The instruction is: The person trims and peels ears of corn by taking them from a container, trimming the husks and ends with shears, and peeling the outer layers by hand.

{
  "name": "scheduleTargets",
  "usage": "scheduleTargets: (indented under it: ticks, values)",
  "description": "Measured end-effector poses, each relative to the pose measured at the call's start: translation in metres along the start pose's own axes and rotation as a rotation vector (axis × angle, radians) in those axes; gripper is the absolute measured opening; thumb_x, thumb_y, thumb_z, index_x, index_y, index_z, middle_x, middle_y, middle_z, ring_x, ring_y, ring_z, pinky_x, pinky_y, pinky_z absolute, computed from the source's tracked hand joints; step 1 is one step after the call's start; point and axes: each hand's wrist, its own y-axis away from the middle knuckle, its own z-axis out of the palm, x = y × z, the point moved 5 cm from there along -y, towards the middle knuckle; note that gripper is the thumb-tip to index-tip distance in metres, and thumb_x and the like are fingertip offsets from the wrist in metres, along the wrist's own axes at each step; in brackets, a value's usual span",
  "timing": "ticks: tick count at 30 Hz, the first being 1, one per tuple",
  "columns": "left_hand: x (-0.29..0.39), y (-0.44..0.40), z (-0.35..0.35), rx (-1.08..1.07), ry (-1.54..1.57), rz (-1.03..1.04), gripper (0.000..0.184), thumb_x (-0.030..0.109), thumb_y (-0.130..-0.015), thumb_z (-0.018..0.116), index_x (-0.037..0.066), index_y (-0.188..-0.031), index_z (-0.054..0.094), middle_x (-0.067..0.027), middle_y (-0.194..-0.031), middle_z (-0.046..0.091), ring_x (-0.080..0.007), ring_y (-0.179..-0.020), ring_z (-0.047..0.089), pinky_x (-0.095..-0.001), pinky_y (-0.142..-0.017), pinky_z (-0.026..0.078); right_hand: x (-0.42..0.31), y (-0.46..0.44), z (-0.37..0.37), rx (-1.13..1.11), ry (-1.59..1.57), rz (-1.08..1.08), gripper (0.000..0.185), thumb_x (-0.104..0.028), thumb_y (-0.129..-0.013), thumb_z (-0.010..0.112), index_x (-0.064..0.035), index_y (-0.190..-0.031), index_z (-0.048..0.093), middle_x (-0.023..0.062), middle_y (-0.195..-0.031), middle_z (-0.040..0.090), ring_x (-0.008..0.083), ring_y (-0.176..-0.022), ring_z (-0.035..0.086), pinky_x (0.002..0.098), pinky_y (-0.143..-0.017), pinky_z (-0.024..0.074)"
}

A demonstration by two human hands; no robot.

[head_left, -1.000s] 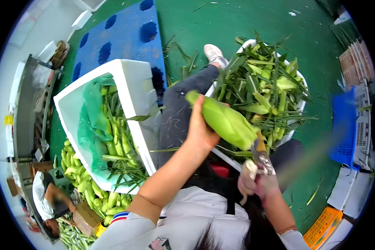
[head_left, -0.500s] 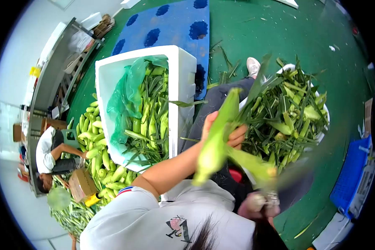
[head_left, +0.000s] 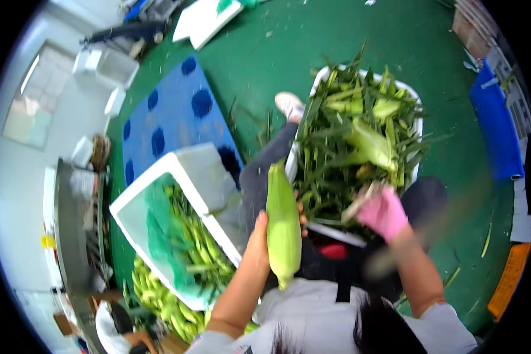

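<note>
My left hand (head_left: 257, 241) is wrapped around an ear of corn (head_left: 283, 227) still in smooth pale green husk, its narrow tip pointing away from me and its stem end toward my chest. My right hand (head_left: 386, 213), in a pink glove with dirty fingertips, reaches over the near edge of a white tub (head_left: 419, 127). Its thumb and fingers look apart, though motion blurs them. Just beyond the fingertips lies a broad stripped husk (head_left: 369, 144), stub end toward the glove, on top of the heap of green husks and leaves (head_left: 330, 130) in the tub.
Left of my knee a white foam box (head_left: 186, 168) holds more corn and green plastic film (head_left: 159, 215). Loose ears (head_left: 165, 301) are piled beside it. A blue pallet (head_left: 177, 118) lies beyond. Another person (head_left: 115, 330) bends at lower left, near grey shelving (head_left: 71, 236). A blue crate (head_left: 495, 127) stands right.
The view has turned. My right hand has moved from near my lap up to the tub, and a broad husk now lies there. The corn in my left hand has shed its long leaves.
</note>
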Motion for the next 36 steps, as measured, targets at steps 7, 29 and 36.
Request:
scheduleTargets:
  ticks: [7,29,36]
  values:
    - [0.021,-0.023,0.044,-0.119,-0.932,0.519,0.066,0.014,-0.074,0.085,-0.001,-0.131,0.055,-0.0161,-0.125,0.060,-0.0283,-0.119,0.058,-0.0394,-0.101,0.046,0.011,0.080,0.103,0.051,0.751,-0.053,0.026,-0.010,-0.083,0.062,-0.0017,-0.107,0.055,0.0065,-0.082,0.064,0.0126,-0.070,0.060,0.0277,-0.062,0.0522]
    - [-0.029,-0.048,0.055,-0.568,-1.290,0.261,0.068,0.014,-0.070,0.082,0.006,-0.131,0.054,-0.0164,-0.131,0.051,-0.0342,-0.129,0.046,-0.0451,-0.113,0.029,0.011,0.070,0.074,0.054,0.470,-0.074,0.031,-0.012,-0.082,0.057,-0.0025,-0.112,0.053,0.0080,-0.078,0.060,0.0149,-0.061,0.058,0.0294,-0.055,0.0506]
    - [-0.001,0.002,0.086,-0.011,-1.449,0.647,0.044,0.040,-0.086,0.068,-0.002,-0.082,0.054,-0.0107,-0.074,0.051,-0.0260,-0.067,0.053,-0.0348,-0.065,0.044,0.018,0.077,0.108,0.092,0.625,-0.175,0.034,-0.011,-0.089,0.051,-0.0041,-0.122,0.046,0.0085,-0.080,0.058,0.0150,-0.069,0.055,0.0308,-0.067,0.0523]
